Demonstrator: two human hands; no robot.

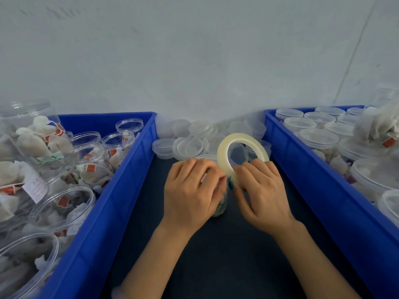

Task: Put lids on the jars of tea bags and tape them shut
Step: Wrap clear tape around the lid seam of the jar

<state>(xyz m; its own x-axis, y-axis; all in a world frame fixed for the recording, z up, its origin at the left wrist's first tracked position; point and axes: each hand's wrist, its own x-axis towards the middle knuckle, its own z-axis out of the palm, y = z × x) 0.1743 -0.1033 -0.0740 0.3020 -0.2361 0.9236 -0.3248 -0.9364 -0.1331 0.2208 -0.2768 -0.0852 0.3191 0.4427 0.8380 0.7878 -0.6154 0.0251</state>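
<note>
Head view: left hand [190, 190], fingers curled round jar [220, 207], mid tabletop [226, 255]; jar mostly hidden by hand. Right hand [261, 190] grips tape roll [221, 154], touching jar top. Loose lids [187, 145] along far edge. Left bin [121, 190] holds open jars, right bin [313, 180] lidded ones.

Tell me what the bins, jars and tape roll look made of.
Bins: opaque blue moulded plastic, slight sheen, thick rim.
Jars: clear rigid plastic, probably; tea bags show through, ridged necks, glossy glints.
Tape roll: translucent pale-yellow film, likely plastic adhesive tape; core not discernible.
</note>
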